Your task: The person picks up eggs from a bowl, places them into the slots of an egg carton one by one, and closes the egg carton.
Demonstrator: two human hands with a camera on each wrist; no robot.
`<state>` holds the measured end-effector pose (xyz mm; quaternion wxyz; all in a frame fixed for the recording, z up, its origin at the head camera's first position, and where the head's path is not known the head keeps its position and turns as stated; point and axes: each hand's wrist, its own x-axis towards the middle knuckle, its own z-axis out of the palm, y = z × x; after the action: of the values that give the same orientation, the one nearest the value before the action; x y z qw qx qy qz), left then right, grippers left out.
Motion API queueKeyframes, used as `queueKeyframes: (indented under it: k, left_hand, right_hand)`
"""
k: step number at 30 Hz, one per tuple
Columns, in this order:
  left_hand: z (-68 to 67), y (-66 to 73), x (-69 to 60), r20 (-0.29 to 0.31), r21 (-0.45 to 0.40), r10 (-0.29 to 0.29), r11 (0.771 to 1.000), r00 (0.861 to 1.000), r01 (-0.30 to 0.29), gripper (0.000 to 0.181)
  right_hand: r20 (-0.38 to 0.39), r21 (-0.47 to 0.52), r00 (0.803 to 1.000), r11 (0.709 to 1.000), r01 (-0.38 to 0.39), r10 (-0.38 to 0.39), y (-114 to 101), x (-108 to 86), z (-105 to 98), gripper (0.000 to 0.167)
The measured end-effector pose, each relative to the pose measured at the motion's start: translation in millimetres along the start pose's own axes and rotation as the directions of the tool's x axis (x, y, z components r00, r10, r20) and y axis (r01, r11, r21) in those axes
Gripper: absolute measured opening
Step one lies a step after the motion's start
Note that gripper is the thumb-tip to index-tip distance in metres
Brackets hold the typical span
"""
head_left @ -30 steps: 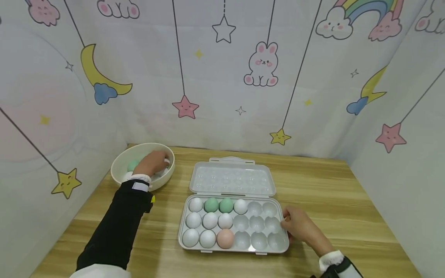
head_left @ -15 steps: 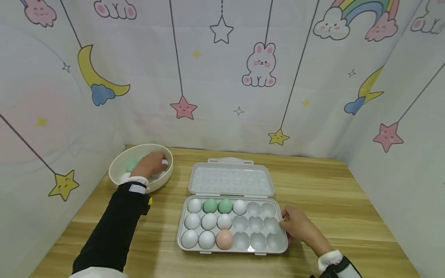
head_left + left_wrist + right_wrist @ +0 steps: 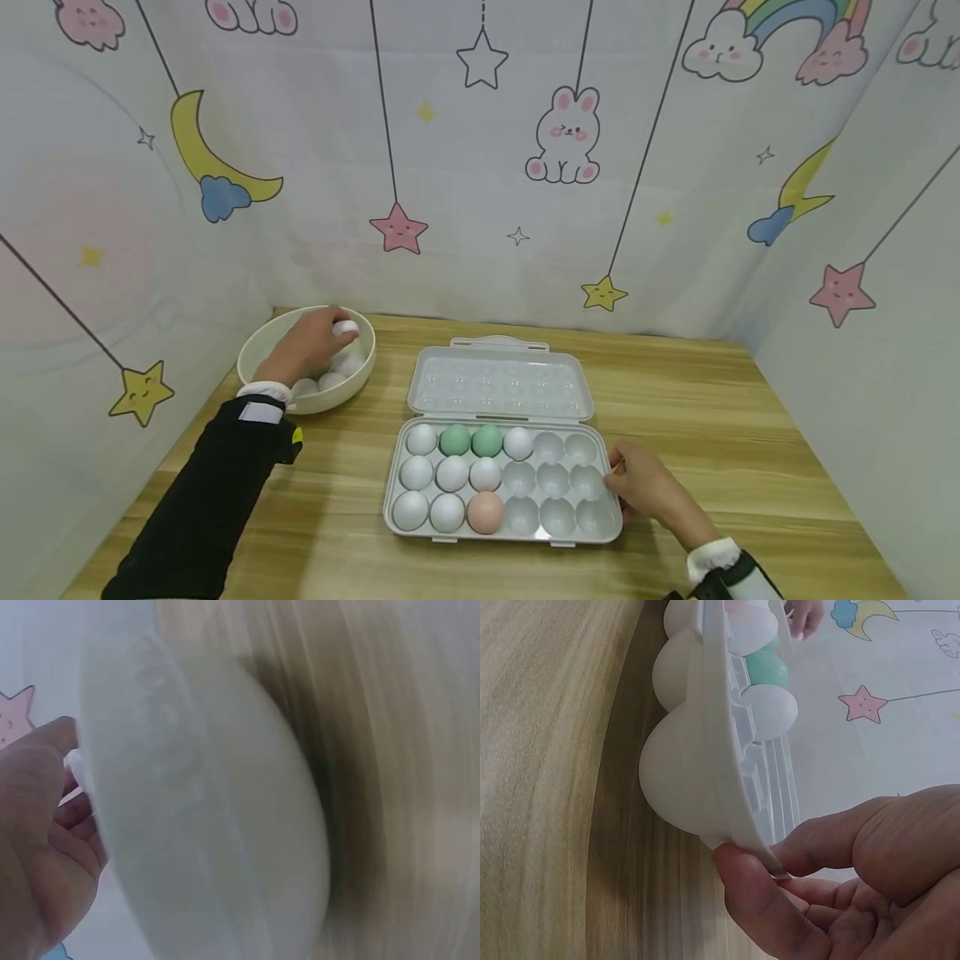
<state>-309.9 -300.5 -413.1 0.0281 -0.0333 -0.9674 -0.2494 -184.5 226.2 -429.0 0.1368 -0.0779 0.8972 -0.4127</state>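
Note:
Over the cream bowl (image 3: 258, 350) at the back left, my left hand (image 3: 303, 343) pinches a white egg (image 3: 345, 327) near the bowl's right rim. More white eggs (image 3: 331, 381) lie in the bowl below the hand. The grey egg tray (image 3: 522, 518) lies with its lid (image 3: 501, 385) folded back, white, green and one pink egg (image 3: 486, 512) in its left part. My right hand (image 3: 651, 490) grips the tray's right edge; in the right wrist view the thumb and a finger (image 3: 761, 900) pinch its rim. The bowl's wall hides part of the left hand in the left wrist view.
The wooden table (image 3: 697, 400) meets a printed cloth backdrop (image 3: 480, 167) behind the bowl and tray. Light walls of cloth also stand on the left and right. Bare wood shows between the bowl and the tray.
My left hand has risen a little and moved left from deep in the bowl, with a white egg now showing in its fingers. My right hand has kept its hold on the tray.

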Motion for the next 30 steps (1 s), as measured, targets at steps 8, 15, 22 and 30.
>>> queueKeyframes:
  k: [8, 15, 22, 30]
  left_hand:
    - [-34.0, 23.4, -17.5, -0.046, -0.12, -0.045, 0.992, 0.998, 0.039, 0.057]
    - [-60.0, 47.3, -38.1, -0.104, -0.243, -0.019, 0.97, 0.994, -0.007, 0.064]
    - [-81.2, 85.7, -61.0, -0.139, -0.389, 0.046, 0.916, 0.989, -0.098, 0.066]
    - [-97.3, 152.1, -85.8, -0.157, -0.484, 0.144, 0.851, 0.977, -0.203, 0.051]
  right_hand:
    - [-0.003, -0.007, 1.0, 1.0, 0.01, -0.01, 1, 0.4, 0, 0.012]
    - [-0.003, -0.003, 1.0, 1.0, 0.011, -0.011, 3, 1.2, 0, 0.012]
    - [0.0, 0.011, 1.0, 1.0, 0.0, 0.0, 1, 0.6, 1, 0.013]
    - [-0.01, 0.009, 1.0, 1.0, 0.004, -0.004, 3, 0.9, 2, 0.013]
